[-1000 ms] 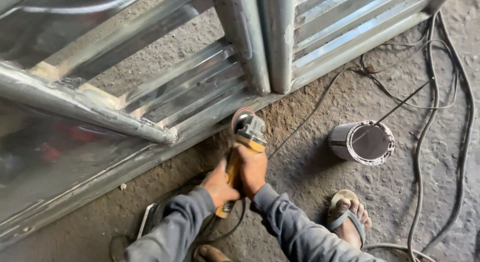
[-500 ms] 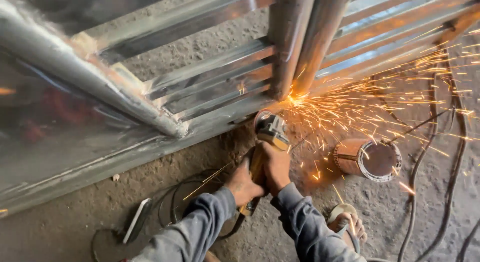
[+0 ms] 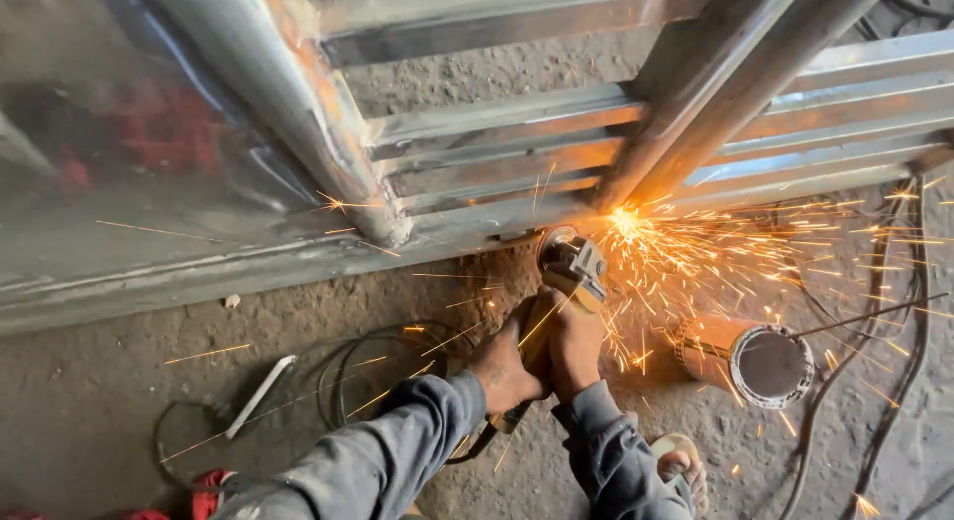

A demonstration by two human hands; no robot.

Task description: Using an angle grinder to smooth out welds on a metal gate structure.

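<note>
Angle grinder (image 3: 568,267) now throwing way more sparks right, both hands, left hand (image 3: 505,366) and right hand (image 3: 576,349), clamped on it, disc biting the metal frame (image 3: 477,217) joint

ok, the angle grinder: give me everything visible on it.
The angle grinder is a handheld tool with a grey metal head and a yellowish body, pointing up and away from the person. Both hands grip its body side by side. Its disc end meets the base of the steel frame, throwing orange sparks rightward. A cable trails from its rear.
</note>
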